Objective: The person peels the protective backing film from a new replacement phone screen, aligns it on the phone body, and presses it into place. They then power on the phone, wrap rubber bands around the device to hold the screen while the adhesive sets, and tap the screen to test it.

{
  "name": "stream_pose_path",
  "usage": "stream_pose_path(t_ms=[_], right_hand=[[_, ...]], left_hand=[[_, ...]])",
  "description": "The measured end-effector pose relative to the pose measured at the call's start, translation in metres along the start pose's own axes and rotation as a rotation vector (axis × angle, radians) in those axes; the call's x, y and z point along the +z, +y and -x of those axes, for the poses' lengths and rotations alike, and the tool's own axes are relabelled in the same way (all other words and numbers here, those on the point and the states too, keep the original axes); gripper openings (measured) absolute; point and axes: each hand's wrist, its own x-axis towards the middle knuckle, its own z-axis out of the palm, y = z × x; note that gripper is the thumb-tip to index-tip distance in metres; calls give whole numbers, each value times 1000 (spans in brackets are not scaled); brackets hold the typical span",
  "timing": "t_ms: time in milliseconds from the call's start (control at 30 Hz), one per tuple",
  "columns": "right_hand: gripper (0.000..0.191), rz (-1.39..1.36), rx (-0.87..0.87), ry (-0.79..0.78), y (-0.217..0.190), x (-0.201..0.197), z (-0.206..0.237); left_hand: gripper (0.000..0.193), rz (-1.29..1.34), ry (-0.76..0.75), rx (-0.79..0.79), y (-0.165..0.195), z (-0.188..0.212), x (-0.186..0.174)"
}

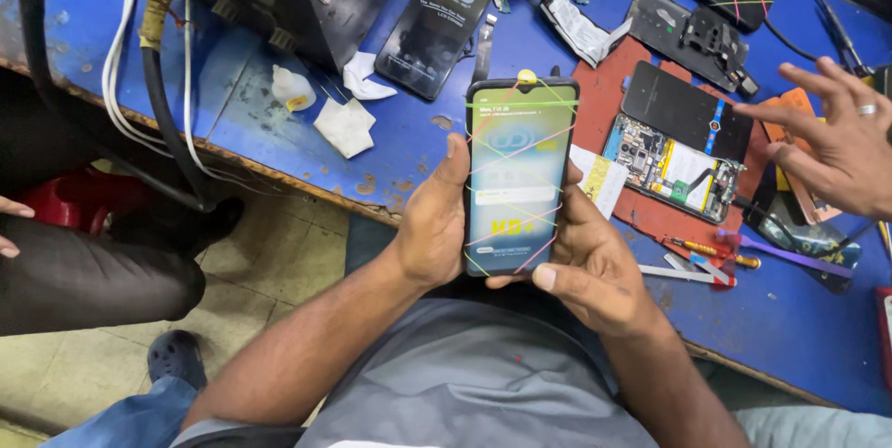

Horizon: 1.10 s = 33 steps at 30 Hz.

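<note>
From the head camera, a lit smartphone (518, 174) wrapped in coloured rubber bands is held upright over the near edge of the blue bench (409, 132). It is gripped by both hands: the left hand (435, 220) is closed around its left edge, the right hand (590, 267) cradles its right side, thumb at the bottom corner. To the right, an opened phone (674, 169) lies on a red mat (604, 95). At far right, another person's open hand (836, 132) is spread above the bench.
</note>
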Motion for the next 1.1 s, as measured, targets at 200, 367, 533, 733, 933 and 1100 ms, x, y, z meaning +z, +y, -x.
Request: stream_pose_path(t_ms=[200, 367, 533, 733, 933, 1100], right_hand=[[57, 576, -119, 340, -16, -9, 7], [41, 1125, -487, 473, -29, -1, 10], [41, 1392, -580, 378, -41, 10, 6], [42, 1529, -617, 284, -31, 13, 7], [42, 1611, -641, 238, -18, 9, 11], [45, 1689, -664, 229, -13, 13, 12]], left_hand=[[82, -3, 89, -10, 4, 3, -5], [82, -46, 35, 20, 6, 4, -3], [80, 12, 22, 3, 4, 4, 1], [81, -8, 23, 66, 6, 5, -3], [82, 0, 13, 88, 7, 5, -4], [85, -20, 18, 89, 3, 4, -1]])
